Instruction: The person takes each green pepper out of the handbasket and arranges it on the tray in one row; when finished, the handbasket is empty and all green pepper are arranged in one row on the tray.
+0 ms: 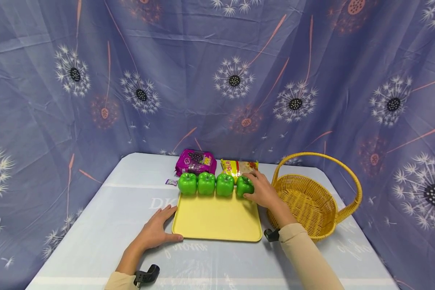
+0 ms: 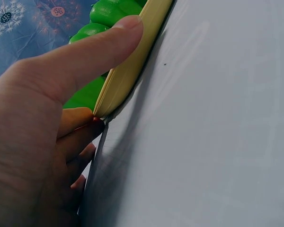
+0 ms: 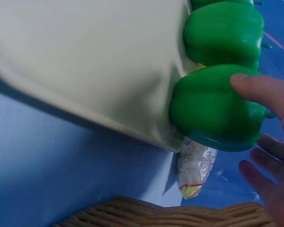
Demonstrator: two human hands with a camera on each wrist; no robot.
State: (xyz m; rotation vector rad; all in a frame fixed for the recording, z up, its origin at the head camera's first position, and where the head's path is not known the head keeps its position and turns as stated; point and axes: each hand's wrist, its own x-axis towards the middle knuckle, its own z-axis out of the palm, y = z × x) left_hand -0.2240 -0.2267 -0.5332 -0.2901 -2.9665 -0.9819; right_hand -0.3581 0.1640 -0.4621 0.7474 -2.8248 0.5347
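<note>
A row of several green bell peppers (image 1: 206, 185) stands along the far edge of a yellow tray (image 1: 217, 220). My right hand (image 1: 264, 191) is at the rightmost green bell pepper (image 3: 215, 111). In the right wrist view its thumb touches the pepper's side, while the other fingers spread beyond the stem end, apart from the pepper. At the tray's left side lies my left hand (image 1: 156, 228), its thumb stretched over the near left corner. The left wrist view has that thumb extended across the tray's rim (image 2: 125, 82), with the fingers at the corner beyond it.
A yellow wicker basket (image 1: 306, 201) with a tall handle stands right of the tray, close to my right forearm. Behind the peppers lie a purple package (image 1: 195, 162) and a yellow food bag (image 1: 235, 166). A small purple sachet (image 1: 171, 182) lies at the left.
</note>
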